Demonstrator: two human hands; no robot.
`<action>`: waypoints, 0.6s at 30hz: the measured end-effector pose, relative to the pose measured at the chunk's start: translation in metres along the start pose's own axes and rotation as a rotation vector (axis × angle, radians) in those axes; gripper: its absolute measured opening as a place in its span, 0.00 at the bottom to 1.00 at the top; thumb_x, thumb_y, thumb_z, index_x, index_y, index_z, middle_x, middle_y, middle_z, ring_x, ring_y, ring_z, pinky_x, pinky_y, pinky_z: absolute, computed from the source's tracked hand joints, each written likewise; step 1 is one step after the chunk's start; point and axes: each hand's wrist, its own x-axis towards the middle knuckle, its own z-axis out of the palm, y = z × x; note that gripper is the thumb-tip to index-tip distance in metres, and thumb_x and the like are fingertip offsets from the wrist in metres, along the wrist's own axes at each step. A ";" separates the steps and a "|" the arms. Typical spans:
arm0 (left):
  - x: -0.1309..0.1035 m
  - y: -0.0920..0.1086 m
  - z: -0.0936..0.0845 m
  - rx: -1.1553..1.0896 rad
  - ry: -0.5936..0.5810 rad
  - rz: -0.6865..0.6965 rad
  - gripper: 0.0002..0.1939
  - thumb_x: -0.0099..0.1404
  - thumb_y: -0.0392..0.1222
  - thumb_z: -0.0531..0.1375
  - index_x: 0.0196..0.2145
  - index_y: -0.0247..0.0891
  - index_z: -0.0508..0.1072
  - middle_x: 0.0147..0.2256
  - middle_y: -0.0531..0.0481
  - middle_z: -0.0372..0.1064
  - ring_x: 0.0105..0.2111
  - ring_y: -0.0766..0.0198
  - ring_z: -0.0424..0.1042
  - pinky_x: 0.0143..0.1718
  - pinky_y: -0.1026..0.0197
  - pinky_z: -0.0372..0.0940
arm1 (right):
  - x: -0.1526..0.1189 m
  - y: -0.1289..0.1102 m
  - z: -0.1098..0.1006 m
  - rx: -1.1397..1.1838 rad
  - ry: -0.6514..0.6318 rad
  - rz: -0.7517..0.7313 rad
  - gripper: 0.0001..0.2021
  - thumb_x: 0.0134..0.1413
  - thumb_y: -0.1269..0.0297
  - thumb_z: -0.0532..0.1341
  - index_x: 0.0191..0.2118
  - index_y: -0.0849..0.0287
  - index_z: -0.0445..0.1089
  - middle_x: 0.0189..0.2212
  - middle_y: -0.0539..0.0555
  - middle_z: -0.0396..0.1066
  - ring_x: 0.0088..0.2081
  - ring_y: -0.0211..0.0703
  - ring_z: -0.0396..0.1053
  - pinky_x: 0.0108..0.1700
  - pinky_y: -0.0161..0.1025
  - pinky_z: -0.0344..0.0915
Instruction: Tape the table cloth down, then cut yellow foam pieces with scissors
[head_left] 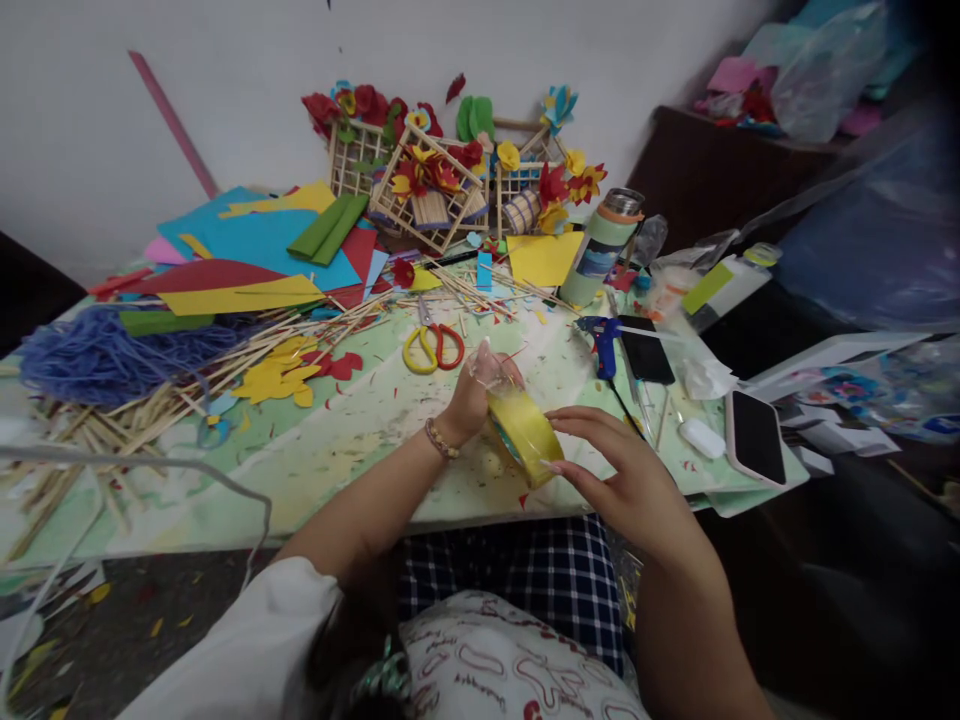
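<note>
A wide roll of yellowish, shiny tape (529,435) is held above the table's front edge. My left hand (474,398) grips its far left side, with a clear, crinkled strip showing by the fingers. On the roll's right side, the thumb and fingertips of my right hand (619,475) press against it. Just beyond my left hand lie scissors (435,348) with one yellow and one red handle. A blue glue gun (602,345) rests to the right, past my right hand.
Paper sheets (255,240), sticks (105,440) and blue yarn (112,355) crowd the left. Stick frames with paper flowers (431,185) stand against the wall. To the right are a bottle (604,245), a black phone (646,350), a white-edged phone (756,438) and a white case (701,438).
</note>
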 end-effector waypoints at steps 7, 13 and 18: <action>-0.004 0.005 0.002 -0.112 -0.115 -0.013 0.38 0.56 0.75 0.43 0.20 0.36 0.71 0.19 0.46 0.66 0.20 0.62 0.66 0.22 0.59 0.63 | 0.005 -0.012 -0.015 0.106 0.203 0.048 0.06 0.57 0.68 0.60 0.40 0.52 0.73 0.38 0.53 0.73 0.41 0.44 0.71 0.44 0.42 0.68; -0.008 0.007 0.003 -0.057 -0.145 -0.020 0.39 0.57 0.75 0.42 0.20 0.35 0.71 0.20 0.44 0.67 0.20 0.63 0.66 0.22 0.59 0.63 | 0.019 -0.006 0.008 0.135 0.119 0.004 0.05 0.56 0.66 0.62 0.39 0.54 0.73 0.35 0.53 0.70 0.35 0.39 0.68 0.37 0.38 0.68; -0.006 0.002 0.001 -0.032 -0.160 -0.011 0.37 0.57 0.74 0.45 0.21 0.36 0.71 0.21 0.45 0.68 0.20 0.63 0.67 0.22 0.60 0.63 | 0.018 -0.002 0.010 0.099 0.137 -0.011 0.03 0.56 0.65 0.63 0.36 0.54 0.73 0.34 0.53 0.70 0.36 0.41 0.68 0.38 0.40 0.68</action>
